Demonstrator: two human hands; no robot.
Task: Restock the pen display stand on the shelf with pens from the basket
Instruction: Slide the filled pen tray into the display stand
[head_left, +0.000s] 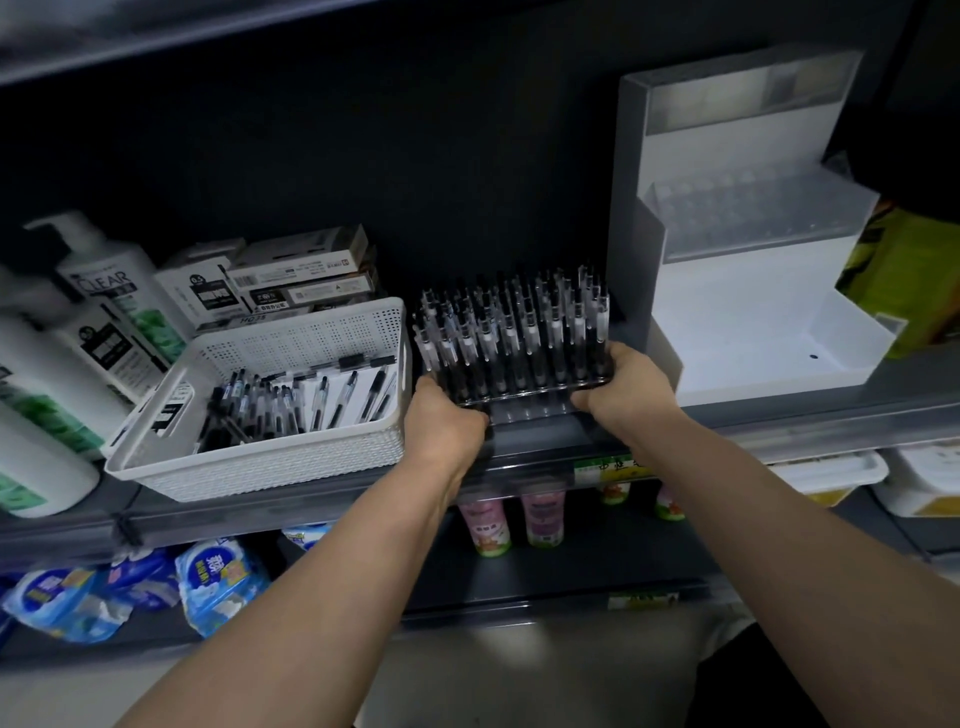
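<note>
2 hands (444, 423) (623, 387) grip 1 stand (524, 392); 1 basket (270, 457).

One white basket (260, 462), one pen rack (535, 397), one white display stand (727, 312), perhaps four pen boxes (306, 275)

White bottles (111, 291), one with a pump and the label CLEAR, crowd the left edge of your view. Just right of them, at centre left, black-and-white cartons (306, 280) sit stacked. At upper right you see a grey-and-white display unit (727, 291) standing upright, a green packet (904, 270) just beside it at the far right edge. At lower left lie blue plastic packs (218, 582). At lower centre, small pink-and-green bottles (491, 527) stand beneath a green price label (613, 467). White tubs (831, 475) sit at lower right.
</note>
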